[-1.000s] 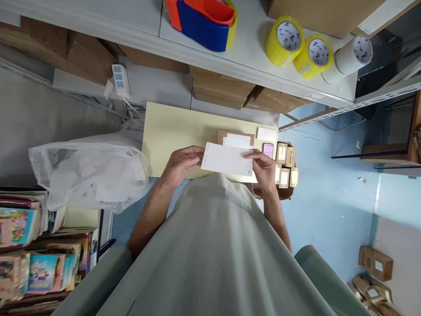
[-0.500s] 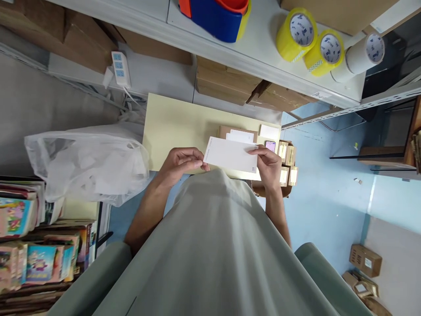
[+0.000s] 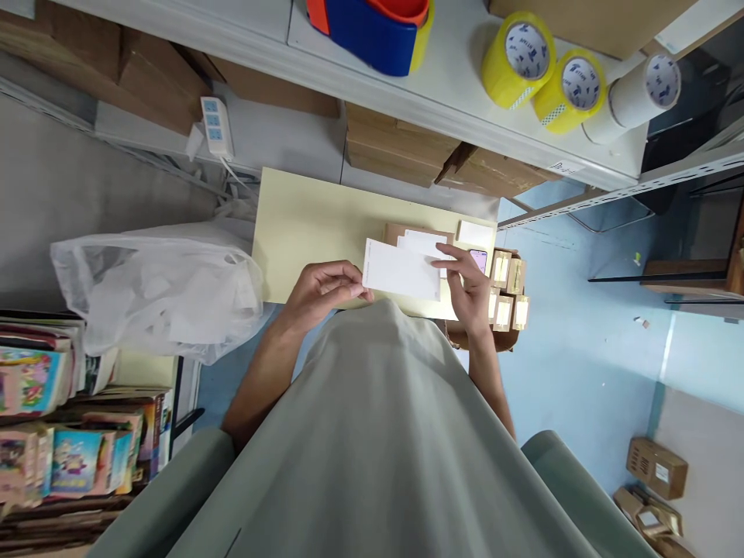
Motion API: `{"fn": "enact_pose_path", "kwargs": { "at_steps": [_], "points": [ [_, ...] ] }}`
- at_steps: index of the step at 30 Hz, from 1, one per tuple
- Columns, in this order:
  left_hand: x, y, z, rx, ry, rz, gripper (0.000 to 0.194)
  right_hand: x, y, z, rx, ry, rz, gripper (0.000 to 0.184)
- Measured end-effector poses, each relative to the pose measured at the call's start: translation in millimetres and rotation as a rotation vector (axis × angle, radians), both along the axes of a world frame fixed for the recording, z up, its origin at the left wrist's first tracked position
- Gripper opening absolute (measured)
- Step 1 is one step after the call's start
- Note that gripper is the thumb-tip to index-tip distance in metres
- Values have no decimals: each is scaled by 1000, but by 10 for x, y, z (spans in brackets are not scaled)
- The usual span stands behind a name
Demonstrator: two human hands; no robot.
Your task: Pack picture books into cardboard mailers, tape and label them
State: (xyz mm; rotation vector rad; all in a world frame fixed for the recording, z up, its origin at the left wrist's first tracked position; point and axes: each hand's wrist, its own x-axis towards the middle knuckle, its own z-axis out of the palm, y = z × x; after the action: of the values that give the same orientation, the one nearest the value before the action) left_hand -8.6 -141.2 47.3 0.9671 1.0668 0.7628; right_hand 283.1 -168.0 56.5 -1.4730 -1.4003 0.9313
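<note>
Card [image 3: 400, 269] over the table's [image 3: 314, 225] near side

Left hand [image 3: 328, 292] clamps one end between thumb and fingers, presumably leaving its face uncovered. Right hand [image 3: 468, 288] is at the other end, fingers parted, contact unclear. The card's long axis runs roughly along the table's length, face up.

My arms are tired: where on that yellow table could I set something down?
The left part of the table looks bare, between the plastic bag and the brown box, beyond the left hand. The right end is crowded with white papers, the phone and the right hand.
</note>
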Motion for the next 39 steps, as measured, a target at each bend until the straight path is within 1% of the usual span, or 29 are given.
{"fn": "enact_pose_path", "kwargs": {
  "at_steps": [3, 5, 8, 11, 14, 19, 22, 28, 34, 37, 39],
  "points": [
    [82, 5, 72, 33, 23, -17, 30, -108, -16, 38, 22, -63, 11, 21],
    [140, 5, 106, 57, 49, -32, 30, -227, -52, 78, 18, -67, 72, 19],
    [216, 0, 129, 116, 117, -61, 29, -413, -107, 115, 9, -67, 151, 13],
    [265, -9, 129, 193, 193, -97, 22, -527, -131, 100, 20, -84, 176, 8],
    [288, -15, 129, 265, 232, -113, 16, -551, -126, 64, 44, -112, 179, 7],
    [300, -11, 148, 337, 277, -165, 13, -533, -105, 47, 27, -222, 176, 10],
    [296, 0, 149, 370, 296, -190, 12, -546, -91, 49, 43, -247, 188, 11],
    [238, 33, 118, 370, 301, -221, 12, -624, -62, 32, 18, -318, 196, 8],
    [85, 110, 62, 386, 259, -245, 12, -775, -13, 6, -54, -392, 190, 12],
    [-43, 169, -27, 393, 260, -256, 10, -871, 18, -21, -53, -372, 173, 13],
    [-151, 215, -131, 395, 287, -260, 10, -934, 42, -39, -47, -346, 150, 14]
  ]
}}
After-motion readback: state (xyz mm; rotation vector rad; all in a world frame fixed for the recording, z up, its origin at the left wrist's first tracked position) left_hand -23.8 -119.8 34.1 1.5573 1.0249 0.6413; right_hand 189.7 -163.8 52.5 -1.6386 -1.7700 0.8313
